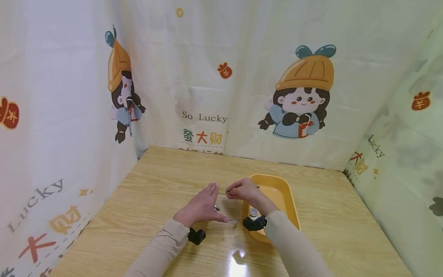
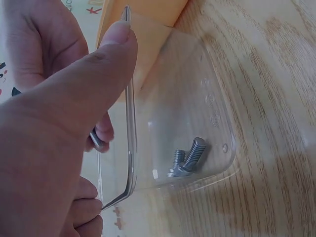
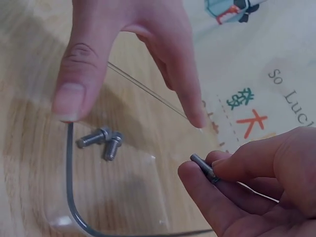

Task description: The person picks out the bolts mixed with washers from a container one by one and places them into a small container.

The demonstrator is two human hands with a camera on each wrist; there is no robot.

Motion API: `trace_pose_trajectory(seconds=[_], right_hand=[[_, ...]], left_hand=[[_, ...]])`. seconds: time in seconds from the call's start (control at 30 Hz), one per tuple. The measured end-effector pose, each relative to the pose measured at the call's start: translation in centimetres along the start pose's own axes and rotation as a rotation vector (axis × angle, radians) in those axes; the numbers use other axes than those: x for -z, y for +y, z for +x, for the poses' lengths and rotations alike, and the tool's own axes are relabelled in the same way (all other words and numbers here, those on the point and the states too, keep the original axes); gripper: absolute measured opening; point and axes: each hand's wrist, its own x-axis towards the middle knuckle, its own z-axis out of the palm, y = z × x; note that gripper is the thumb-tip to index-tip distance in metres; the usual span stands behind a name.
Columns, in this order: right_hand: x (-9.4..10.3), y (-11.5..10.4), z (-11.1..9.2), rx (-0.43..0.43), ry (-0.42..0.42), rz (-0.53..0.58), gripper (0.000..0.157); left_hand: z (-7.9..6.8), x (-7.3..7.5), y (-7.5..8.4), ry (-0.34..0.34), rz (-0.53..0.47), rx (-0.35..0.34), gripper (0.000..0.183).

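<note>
A clear plastic box [image 1: 231,209] stands on the table, left of the yellow tray. My left hand [image 1: 202,206] spans it, thumb on the near rim and fingers at the far rim. Inside the box two metal bolts [image 2: 190,158] lie crossed against each other, in a corner in the left wrist view. Between thumb and fingers my right hand [image 1: 243,190] pinches another bolt [image 3: 201,165], held over the box's far right side. Part of that bolt is hidden by the fingertips.
The yellow tray [image 1: 293,207] sits just right of the box, partly under my right forearm. Round metal washers [image 1: 253,212] lie in it. Behind the wooden table [image 1: 194,165] hangs a printed curtain [image 1: 242,96], with more curtain along both sides.
</note>
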Motion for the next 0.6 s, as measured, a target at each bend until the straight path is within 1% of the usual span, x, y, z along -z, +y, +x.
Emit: trace_pose_trajectory(seconds=[0.2,0.33,0.47,0.6], right_hand=[[-0.51,-0.48,-0.12,-0.039,0.0,-0.117,0.023],[-0.59,-0.44,-0.24,-0.057,0.003,-0.162,0.023],[-0.63,-0.26,-0.24,-0.048,0.005,-0.169,0.023],[-0.5,-0.07,-0.15,-0.029,0.004,-0.131,0.023]], left_hand=[[-0.15,0.14,0.1,-0.012,-0.023,0.01,0.116],[-0.1,0.11,0.13,-0.014,-0.021,0.01,0.116],[-0.13,0.13,0.2,-0.015,-0.018,0.015,0.116],[-0.07,0.09,0.14,-0.012,-0.018,0.014,0.116]])
